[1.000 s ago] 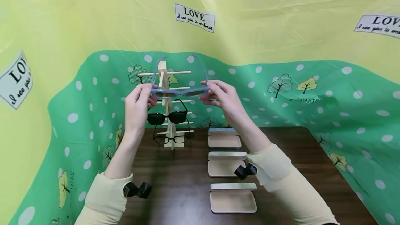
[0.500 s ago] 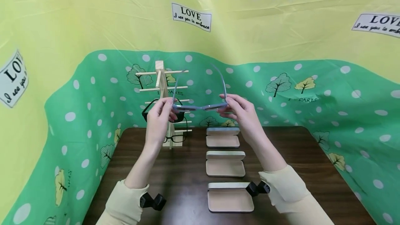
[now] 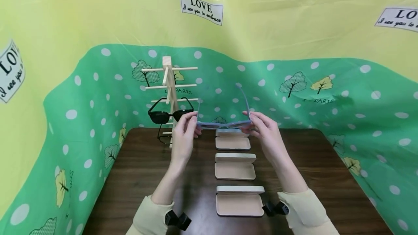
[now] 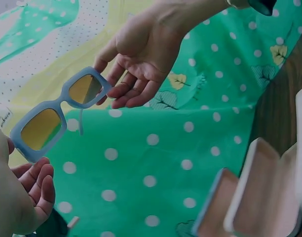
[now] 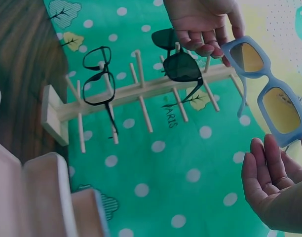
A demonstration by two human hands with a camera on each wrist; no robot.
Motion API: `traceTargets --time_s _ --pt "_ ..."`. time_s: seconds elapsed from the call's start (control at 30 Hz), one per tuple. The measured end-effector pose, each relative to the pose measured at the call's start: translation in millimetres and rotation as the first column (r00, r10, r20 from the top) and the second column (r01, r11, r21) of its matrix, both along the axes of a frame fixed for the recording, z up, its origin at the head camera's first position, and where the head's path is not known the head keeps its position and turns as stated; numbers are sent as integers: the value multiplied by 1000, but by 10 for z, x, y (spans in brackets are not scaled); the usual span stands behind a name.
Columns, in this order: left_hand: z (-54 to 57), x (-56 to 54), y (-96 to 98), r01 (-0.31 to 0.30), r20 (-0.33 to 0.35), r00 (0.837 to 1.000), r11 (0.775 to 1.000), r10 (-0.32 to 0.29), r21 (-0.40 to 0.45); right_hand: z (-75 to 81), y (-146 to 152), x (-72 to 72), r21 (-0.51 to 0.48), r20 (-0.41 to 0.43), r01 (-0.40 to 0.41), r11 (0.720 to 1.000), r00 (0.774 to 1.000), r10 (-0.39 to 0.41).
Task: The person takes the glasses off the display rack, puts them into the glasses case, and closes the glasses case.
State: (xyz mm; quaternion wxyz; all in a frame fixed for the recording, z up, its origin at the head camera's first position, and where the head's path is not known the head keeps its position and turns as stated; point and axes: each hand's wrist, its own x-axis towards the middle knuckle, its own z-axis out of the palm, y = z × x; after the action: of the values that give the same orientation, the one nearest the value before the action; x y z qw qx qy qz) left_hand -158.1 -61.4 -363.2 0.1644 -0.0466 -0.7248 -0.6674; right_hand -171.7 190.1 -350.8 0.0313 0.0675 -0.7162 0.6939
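Observation:
A pair of light-blue sunglasses (image 3: 223, 124) with amber lenses is held up in the air between both hands, its temples unfolded and pointing away. My left hand (image 3: 183, 137) pinches the frame's left end between thumb and fingers. At the opposite end, my right hand (image 3: 266, 133) pinches the frame in the same way. The right wrist view shows the blue frame (image 5: 268, 76) tilted, with a hand at each end. Below the sunglasses in the head view lies the farthest glasses case (image 3: 232, 143), its lid partly hidden behind them.
Left of the hands stands a wooden rack (image 3: 169, 79) bearing black sunglasses (image 3: 160, 117) and, lower down, black-rimmed eyeglasses (image 5: 99, 89). Two more cases, a middle one (image 3: 235, 170) and a near one (image 3: 239, 205), lie with lids raised on the brown table (image 3: 313, 177).
Both hands have carried the light-blue sunglasses away from the rack, to the right and down, until they appear over the farthest case. The black sunglasses on the rack are uncovered again.

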Motion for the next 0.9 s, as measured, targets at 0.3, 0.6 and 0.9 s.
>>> traceTargets --time_s 0.3,0.6,0.9 --pt "-346 94 74 -40 41 998 998 42 -56 -352 22 75 -19 44 23 1000 999 -23" --pt "-587 153 121 21 28 999 998 -19 -51 -557 87 144 -36 69 38 999 997 -36" --pt "-874 159 128 143 14 990 988 -143 -53 -749 178 206 -4 82 55 998 995 -55"
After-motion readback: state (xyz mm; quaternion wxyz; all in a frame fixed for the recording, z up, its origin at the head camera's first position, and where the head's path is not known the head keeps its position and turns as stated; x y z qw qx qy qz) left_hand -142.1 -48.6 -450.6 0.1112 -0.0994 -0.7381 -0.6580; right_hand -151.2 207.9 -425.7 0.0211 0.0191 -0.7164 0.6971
